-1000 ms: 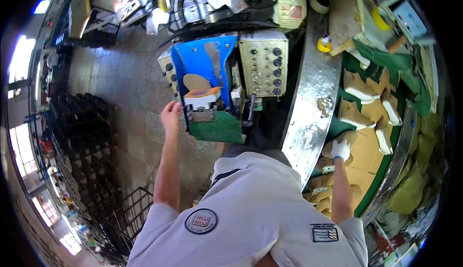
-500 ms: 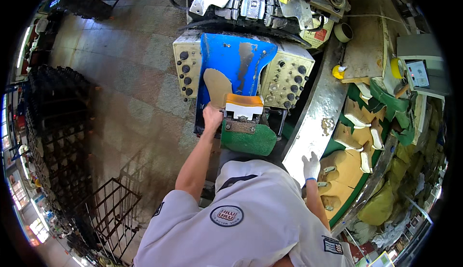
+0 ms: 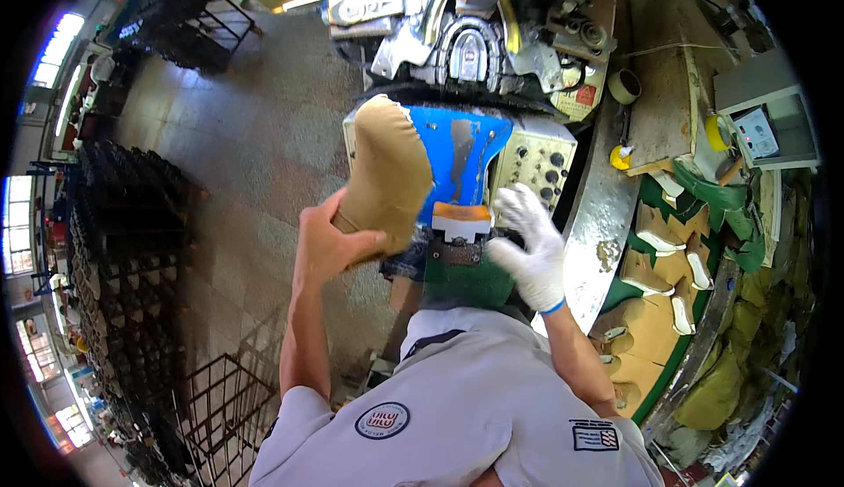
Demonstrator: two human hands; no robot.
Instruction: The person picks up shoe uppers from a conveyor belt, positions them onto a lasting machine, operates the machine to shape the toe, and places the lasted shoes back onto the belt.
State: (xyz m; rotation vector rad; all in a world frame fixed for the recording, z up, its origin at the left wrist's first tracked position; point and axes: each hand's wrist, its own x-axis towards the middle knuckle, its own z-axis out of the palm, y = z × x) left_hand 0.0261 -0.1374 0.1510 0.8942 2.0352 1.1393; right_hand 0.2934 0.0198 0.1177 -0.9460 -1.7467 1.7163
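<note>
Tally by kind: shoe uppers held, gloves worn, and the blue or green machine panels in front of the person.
Tan shoe upper, in left hand: 1
White glove, on right hand: 1
Machine panels, blue panel and green panel: 2
Total: 4

The tan, foot-shaped, clothlike shoe piece [image 3: 384,166] I hold looks matt and mostly smooth. I wear a white, matt, knitted cloth glove [image 3: 534,254]. The blue, curved panel [image 3: 436,140] is glossy, scraped dull grey; the long, silver metal counter [image 3: 582,267] shines, roughly blotched.
</note>
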